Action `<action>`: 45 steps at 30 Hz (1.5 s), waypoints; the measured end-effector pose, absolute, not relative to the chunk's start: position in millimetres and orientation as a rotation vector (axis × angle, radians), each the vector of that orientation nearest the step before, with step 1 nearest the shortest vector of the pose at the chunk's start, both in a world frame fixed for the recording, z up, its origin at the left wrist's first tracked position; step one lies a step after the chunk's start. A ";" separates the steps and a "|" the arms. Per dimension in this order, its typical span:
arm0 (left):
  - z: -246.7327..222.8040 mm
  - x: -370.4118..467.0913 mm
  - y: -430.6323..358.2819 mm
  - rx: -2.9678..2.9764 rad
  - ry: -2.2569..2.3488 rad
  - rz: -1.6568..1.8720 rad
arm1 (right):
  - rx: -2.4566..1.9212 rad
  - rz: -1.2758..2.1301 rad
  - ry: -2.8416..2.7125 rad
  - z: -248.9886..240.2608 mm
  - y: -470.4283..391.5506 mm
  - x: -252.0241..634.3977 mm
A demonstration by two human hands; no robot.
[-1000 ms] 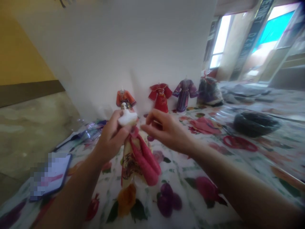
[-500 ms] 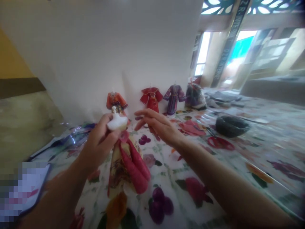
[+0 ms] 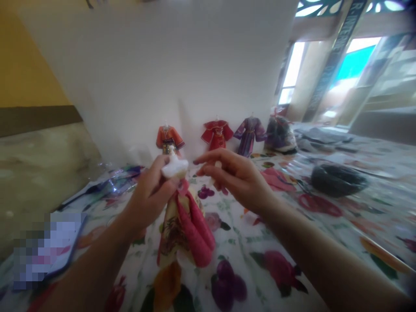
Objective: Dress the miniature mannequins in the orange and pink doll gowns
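My left hand [image 3: 156,184] is closed around the waist of a miniature dress form [image 3: 175,168] with a white bodice and a knob-like neck. A small pink piece [image 3: 183,187] shows just below the thumb. From there hangs a long skirt [image 3: 172,225] in patterned gold, with two padded pink sleeve-like lengths [image 3: 196,234] lying down its front. It stands roughly upright, its hem at the tablecloth. To its right, my right hand [image 3: 230,173] hovers with bent fingers apart and nothing visible between them. Its fingertips do not touch the dress form.
Along the white wall stand dressed miniature forms in orange [image 3: 169,138], red [image 3: 217,133] and purple [image 3: 249,135]. A tied bag [image 3: 281,134] sits beside them. Rightward lie a dark bowl-shaped thing [image 3: 338,178] and red scissors handles [image 3: 320,204]. A phone [image 3: 61,249] lies left on the floral tablecloth [image 3: 247,286].
The view has turned slightly left, so everything appears farther right. My left hand keeps its hold on the dress form. My right fingers have come a little closer to it and bent more.
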State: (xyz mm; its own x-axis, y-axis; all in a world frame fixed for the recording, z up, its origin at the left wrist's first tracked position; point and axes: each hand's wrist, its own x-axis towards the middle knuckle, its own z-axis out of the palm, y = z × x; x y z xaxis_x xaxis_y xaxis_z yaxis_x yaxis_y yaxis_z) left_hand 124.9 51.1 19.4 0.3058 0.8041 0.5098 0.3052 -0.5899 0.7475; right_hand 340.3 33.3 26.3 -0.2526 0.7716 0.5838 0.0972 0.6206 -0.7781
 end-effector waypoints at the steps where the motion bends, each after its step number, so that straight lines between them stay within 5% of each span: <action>1: 19.4 125.0 50.8 2.054 0.980 1.255 | -0.710 0.742 -1.719 26.1 31.9 338.8; 9: 18.1 130.2 46.4 2.018 0.968 1.292 | -0.574 0.782 -1.717 22.3 23.1 327.3; 23: 14.4 134.4 43.0 2.073 0.938 1.340 | -0.667 0.223 -1.801 13.8 24.1 322.8; 45: 14.7 145.8 25.6 2.214 1.064 1.366 | -0.916 -0.045 -1.912 18.9 2.1 313.4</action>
